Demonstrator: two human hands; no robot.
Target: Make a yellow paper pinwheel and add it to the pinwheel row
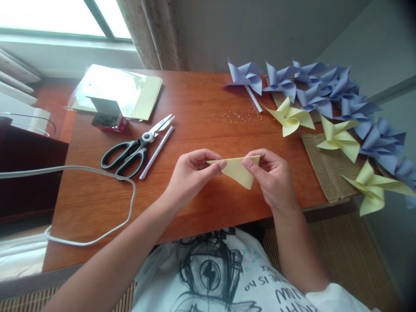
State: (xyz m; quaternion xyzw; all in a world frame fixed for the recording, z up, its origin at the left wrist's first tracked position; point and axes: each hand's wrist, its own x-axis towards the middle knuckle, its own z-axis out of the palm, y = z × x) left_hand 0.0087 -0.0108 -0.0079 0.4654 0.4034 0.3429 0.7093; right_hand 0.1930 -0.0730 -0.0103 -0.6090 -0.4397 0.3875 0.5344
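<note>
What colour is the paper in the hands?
Pale yellow paper, seen best in the head view.

open stretch of counter [195, 117] beyond left hand [190, 172] and right hand [274, 175], scissors [147, 138] and white stick [157, 152] hemming it on the left, pinwheels [338, 136] and cardboard [320, 169] blocking the right, looped cable [133, 200] beside the left forearm [130, 249]

Lit by a window [52, 19] at ten o'clock, with a curtain [157, 34] at eleven and a cable [66, 167] over the table [195, 112] at eight.
</note>
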